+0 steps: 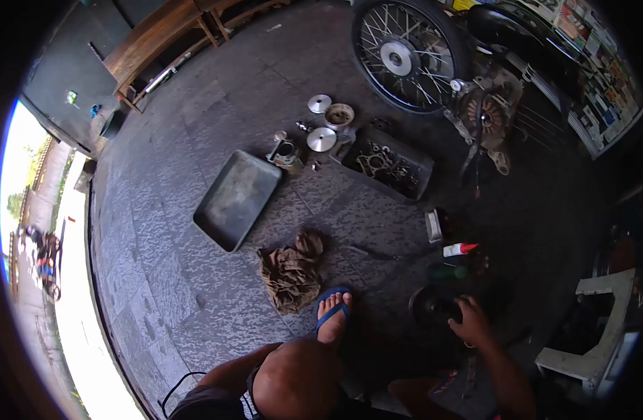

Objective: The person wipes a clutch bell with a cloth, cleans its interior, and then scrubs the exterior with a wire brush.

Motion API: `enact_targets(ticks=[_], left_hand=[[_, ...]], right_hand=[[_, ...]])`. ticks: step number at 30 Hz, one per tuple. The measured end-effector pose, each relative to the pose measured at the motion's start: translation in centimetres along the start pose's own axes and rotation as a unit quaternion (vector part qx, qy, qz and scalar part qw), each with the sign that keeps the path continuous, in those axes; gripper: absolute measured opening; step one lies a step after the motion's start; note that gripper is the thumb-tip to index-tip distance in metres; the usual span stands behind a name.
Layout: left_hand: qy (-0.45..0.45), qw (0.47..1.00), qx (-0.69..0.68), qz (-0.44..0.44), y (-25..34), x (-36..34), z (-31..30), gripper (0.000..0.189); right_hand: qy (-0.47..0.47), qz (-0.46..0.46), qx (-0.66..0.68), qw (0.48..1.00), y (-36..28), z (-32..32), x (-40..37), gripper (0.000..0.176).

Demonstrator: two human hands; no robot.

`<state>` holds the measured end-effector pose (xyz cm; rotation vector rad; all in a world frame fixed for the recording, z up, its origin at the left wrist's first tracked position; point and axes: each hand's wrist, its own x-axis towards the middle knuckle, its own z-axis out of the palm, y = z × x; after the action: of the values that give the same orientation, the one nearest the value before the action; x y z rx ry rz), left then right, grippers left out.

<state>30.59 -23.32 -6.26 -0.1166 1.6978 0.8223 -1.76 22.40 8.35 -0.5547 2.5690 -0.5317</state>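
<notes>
My right hand (470,323) reaches down at the lower right, its fingers curled at the edge of a dark round part (428,305). Deep shadow hides the exact kind of this part and some of the fingertips. My left forearm (232,369) runs behind my bent knee (297,378), and the left hand is out of sight. Above the round part lie a dark green object (446,271) and a white bottle with a red cap (460,249). A crumpled brown rag (292,273) lies beside my foot in a blue flip-flop (333,312).
An oblong tray (239,199) stands near a parts bin (391,166) full of metal pieces. Silver discs (321,139) and a cylinder block (286,154) sit between them. Farther off are a spoked wheel (405,59) and an engine (486,115). A white plastic stool (594,329) stands right.
</notes>
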Motion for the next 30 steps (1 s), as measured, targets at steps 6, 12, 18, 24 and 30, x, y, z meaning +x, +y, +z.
enact_targets(ticks=[6, 12, 18, 24, 30], left_hand=[[0.346, 0.934, 0.072, -0.047, 9.6, 7.2, -3.1, 0.045], [0.592, 0.792, 0.133, -0.075, 14.4, 13.9, -6.8, 0.052], [0.618, 0.784, 0.037, -0.044, 18.3, 9.7, -7.4, 0.054], [0.659, 0.750, 0.030, -0.052, 5.3, -3.2, -11.8, 0.076], [0.566, 0.821, -0.067, -0.044, 4.1, 1.8, -20.7, 0.053]], right_hand=[[-0.013, 0.118, 0.099, 0.988, 5.2, -3.1, -3.2, 0.054], [0.045, 0.160, 0.078, 0.983, 7.9, -6.4, -4.4, 0.051], [0.145, 0.146, 0.109, 0.973, 3.0, -5.9, -6.9, 0.046], [0.042, 0.096, 0.063, 0.992, -1.4, -2.8, -15.0, 0.047], [0.069, 0.186, 0.120, 0.973, -5.6, -5.5, -17.0, 0.045]])
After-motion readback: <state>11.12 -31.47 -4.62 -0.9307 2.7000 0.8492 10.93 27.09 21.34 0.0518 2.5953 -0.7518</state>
